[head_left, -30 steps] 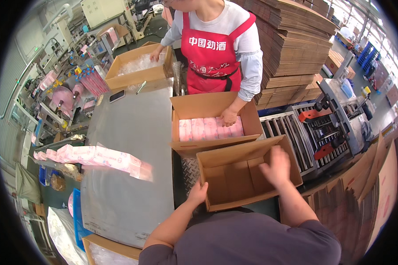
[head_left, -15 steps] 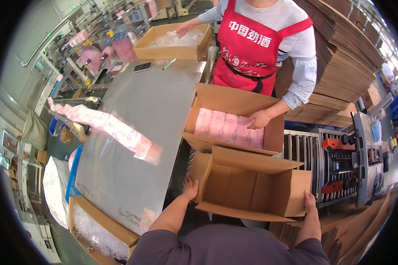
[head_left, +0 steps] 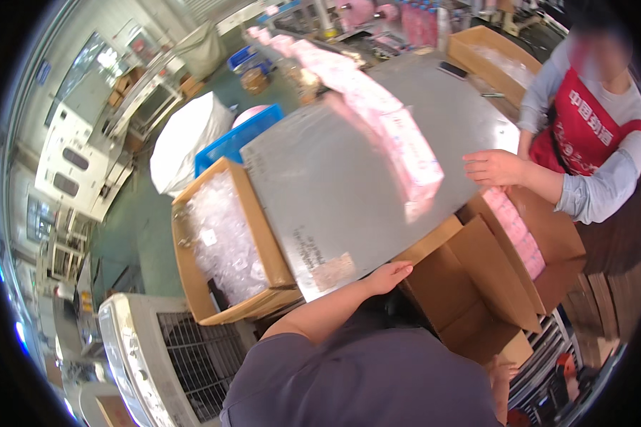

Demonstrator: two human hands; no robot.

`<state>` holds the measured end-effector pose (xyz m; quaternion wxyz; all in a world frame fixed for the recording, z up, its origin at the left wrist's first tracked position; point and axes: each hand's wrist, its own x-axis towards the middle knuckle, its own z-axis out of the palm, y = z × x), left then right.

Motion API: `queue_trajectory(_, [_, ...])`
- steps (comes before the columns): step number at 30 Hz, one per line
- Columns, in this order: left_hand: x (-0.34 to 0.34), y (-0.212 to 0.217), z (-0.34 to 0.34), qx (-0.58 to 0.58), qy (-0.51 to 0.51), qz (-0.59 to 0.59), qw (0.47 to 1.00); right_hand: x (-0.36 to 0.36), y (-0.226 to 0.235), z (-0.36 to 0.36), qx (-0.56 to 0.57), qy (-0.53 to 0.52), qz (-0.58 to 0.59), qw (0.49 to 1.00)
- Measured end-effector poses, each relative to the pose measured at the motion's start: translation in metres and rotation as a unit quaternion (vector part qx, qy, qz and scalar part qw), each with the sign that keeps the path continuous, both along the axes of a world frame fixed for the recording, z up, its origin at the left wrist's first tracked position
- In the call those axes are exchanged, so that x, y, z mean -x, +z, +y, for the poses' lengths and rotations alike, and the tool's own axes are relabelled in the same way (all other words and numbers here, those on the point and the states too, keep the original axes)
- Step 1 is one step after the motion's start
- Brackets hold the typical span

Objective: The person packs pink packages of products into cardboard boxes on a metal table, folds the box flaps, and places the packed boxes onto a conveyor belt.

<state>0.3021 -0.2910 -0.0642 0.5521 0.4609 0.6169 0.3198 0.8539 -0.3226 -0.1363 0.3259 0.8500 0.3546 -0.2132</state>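
My left hand (head_left: 390,277) is beside the near left edge of an open cardboard box (head_left: 452,285), fingers stretched out and nothing visible in them. Whether it touches the box I cannot tell. My right hand (head_left: 502,371) is low by the box's near right flap, its fingers apart and partly blurred. The box's visible interior holds nothing. Against its far side stands a second cardboard box (head_left: 559,238) with a row of pink-and-white packs (head_left: 516,235) inside. A co-worker's hand (head_left: 495,169) reaches over the metal table, near a line of pink packs (head_left: 406,142).
The metal table (head_left: 327,206) lies ahead of me. To the left are a carton of clear plastic (head_left: 224,235), a blue crate (head_left: 238,139) and a white sack (head_left: 192,142). Rollers (head_left: 552,349) run at the lower right. A phone (head_left: 452,70) lies on the table.
The view has swung left, so the boxes appear farther right. The co-worker's hand has left the filled box and is over the table. My left hand's fingers now point rightward.
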Motion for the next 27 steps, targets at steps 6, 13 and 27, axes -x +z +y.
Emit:
queue_trajectory(6, [0.186,0.047,-0.1,-0.1,0.392,0.228,0.886,-0.048,-0.081,0.021,0.112,0.046,0.047,0.991])
queue_trajectory(13, [0.316,0.015,-0.274,0.311,0.427,0.445,0.723,-0.003,-0.013,0.038,0.152,0.154,0.12,0.969])
queue_trajectory(27, [0.322,-0.037,-0.278,0.281,0.418,0.457,0.733,0.039,0.04,0.048,0.183,0.219,0.152,0.946])
